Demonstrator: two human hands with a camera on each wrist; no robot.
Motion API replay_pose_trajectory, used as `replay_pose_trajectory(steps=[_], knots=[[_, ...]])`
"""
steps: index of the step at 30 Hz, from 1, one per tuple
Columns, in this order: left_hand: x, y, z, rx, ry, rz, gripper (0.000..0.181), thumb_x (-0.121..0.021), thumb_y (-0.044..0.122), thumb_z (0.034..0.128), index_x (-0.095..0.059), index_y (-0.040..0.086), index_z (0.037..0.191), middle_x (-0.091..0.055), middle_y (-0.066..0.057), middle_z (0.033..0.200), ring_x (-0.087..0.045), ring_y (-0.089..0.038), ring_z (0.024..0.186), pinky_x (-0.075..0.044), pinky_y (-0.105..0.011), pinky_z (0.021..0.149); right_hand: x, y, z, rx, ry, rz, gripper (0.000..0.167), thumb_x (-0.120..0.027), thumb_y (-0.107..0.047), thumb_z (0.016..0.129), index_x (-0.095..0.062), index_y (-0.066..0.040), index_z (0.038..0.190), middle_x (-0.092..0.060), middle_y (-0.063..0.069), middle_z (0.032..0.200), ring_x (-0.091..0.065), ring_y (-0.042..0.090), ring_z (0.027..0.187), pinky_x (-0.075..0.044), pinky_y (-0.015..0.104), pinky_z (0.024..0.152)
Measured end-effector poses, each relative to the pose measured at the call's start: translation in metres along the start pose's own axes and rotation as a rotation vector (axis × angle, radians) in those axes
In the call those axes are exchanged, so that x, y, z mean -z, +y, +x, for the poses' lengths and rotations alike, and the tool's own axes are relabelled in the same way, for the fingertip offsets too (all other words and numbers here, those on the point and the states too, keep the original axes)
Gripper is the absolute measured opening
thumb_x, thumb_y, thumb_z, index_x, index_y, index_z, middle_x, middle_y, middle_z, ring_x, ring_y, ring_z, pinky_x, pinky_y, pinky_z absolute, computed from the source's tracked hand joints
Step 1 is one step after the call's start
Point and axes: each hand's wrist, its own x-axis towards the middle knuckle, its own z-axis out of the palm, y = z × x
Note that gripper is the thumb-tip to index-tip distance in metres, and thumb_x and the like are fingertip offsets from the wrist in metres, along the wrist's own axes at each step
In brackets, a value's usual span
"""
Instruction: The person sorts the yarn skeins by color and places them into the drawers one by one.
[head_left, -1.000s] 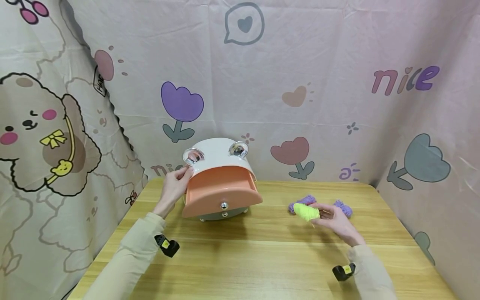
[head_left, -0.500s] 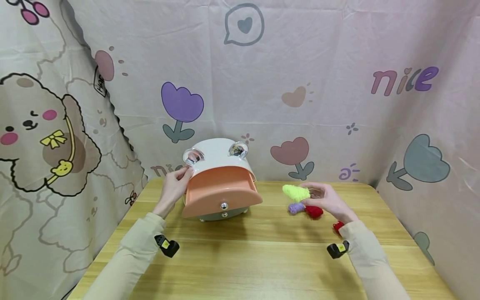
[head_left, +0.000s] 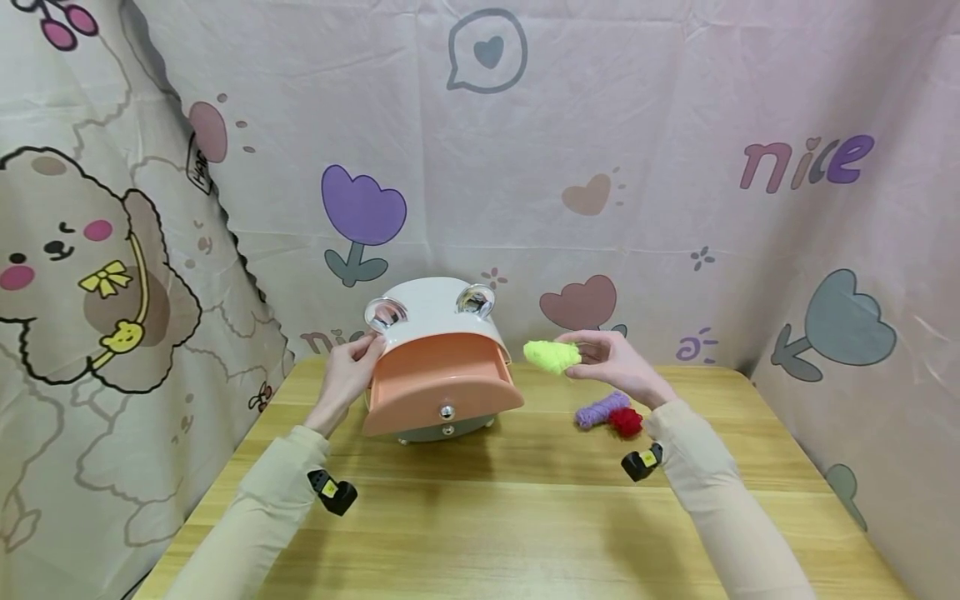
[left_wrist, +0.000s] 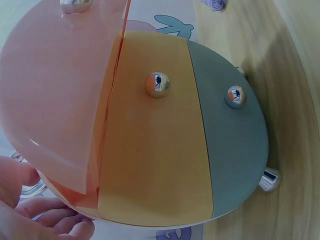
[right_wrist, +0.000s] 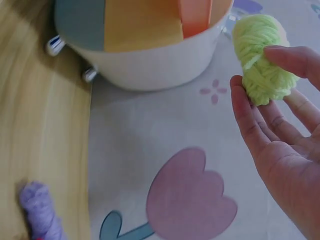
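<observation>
My left hand (head_left: 348, 375) holds the upper left edge of a small white drawer box (head_left: 438, 300) with round silver ears. The box's pink top drawer (head_left: 442, 404) is pulled out; in the left wrist view the yellow middle drawer (left_wrist: 155, 150) and the grey-green bottom drawer (left_wrist: 232, 145) are closed. My right hand (head_left: 611, 362) pinches a bright yellow-green yarn skein (head_left: 551, 356) between thumb and fingers, in the air just right of the box. In the right wrist view the yarn (right_wrist: 262, 57) stands close beside the box's side wall.
On the wooden table (head_left: 510, 533), right of the box, a purple yarn skein (head_left: 602, 410) lies against a red one (head_left: 626, 422). A printed cloth (head_left: 660, 100) hangs behind and beside the table.
My right hand has lifted the yellow-green yarn skein off the table area and carried it up and left towards the box, uncovering the red and purple skeins. My left hand has stayed put.
</observation>
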Motion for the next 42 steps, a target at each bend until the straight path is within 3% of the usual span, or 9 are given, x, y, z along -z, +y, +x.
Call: replay_pose_trajectory(steps=[8,18,23,36,39,42], knots=[[0.000,0.001,0.001,0.001,-0.004,-0.001,0.055,-0.050,0.034,0.1051,-0.044,0.003,0.150,-0.043,-0.018,0.155,-0.038,-0.033,0.149,-0.034,-0.045,0.122,-0.019,-0.022,0.026,0.070,-0.047,0.016,0.048,-0.075,-0.003,0.087,-0.061,-0.001,0.133,-0.073,0.006,0.118,-0.072,0.011,0.104,-0.060,0.027,0.085],[0.000,0.001,0.001,-0.001,-0.001,0.006,0.054,-0.050,0.034,0.1049,-0.046,0.003,0.149,-0.045,-0.019,0.154,-0.039,-0.034,0.148,-0.034,-0.046,0.122,-0.041,-0.041,0.049,0.099,-0.091,0.019,0.048,-0.074,0.001,0.086,-0.062,-0.002,0.132,-0.073,0.014,0.120,-0.072,0.011,0.105,-0.060,0.026,0.087],[0.000,0.000,0.000,0.000,-0.003,0.003,0.054,-0.051,0.034,0.1050,-0.046,0.003,0.149,-0.045,-0.019,0.153,-0.041,-0.034,0.147,-0.036,-0.046,0.121,-0.053,-0.046,0.059,0.101,-0.104,-0.005,0.048,-0.073,0.004,0.085,-0.063,-0.003,0.132,-0.071,0.019,0.124,-0.071,0.011,0.107,-0.059,0.027,0.089],[0.000,0.000,0.001,-0.006,0.004,-0.005,0.052,-0.051,0.032,0.1049,-0.047,0.004,0.148,-0.047,-0.019,0.152,-0.042,-0.034,0.146,-0.036,-0.046,0.121,-0.079,-0.054,0.076,0.121,-0.147,-0.010,0.047,-0.074,0.003,0.084,-0.064,-0.002,0.129,-0.071,0.016,0.123,-0.070,0.013,0.104,-0.057,0.025,0.090],[-0.001,-0.001,0.001,-0.010,0.008,-0.010,0.052,-0.052,0.032,0.1045,-0.047,0.004,0.148,-0.048,-0.020,0.151,-0.043,-0.034,0.145,-0.036,-0.046,0.121,-0.081,-0.054,0.078,0.123,-0.160,0.003,0.048,-0.073,0.001,0.085,-0.061,0.002,0.132,-0.069,0.019,0.126,-0.069,0.018,0.109,-0.057,0.026,0.093],[-0.001,-0.002,0.001,-0.013,0.009,-0.017,0.052,-0.052,0.032,0.1044,-0.048,0.003,0.148,-0.048,-0.020,0.150,-0.045,-0.034,0.144,-0.037,-0.046,0.120,-0.081,-0.054,0.078,0.138,-0.173,0.031,0.048,-0.072,0.002,0.087,-0.058,0.005,0.134,-0.065,0.026,0.129,-0.066,0.033,0.118,-0.057,0.027,0.096]])
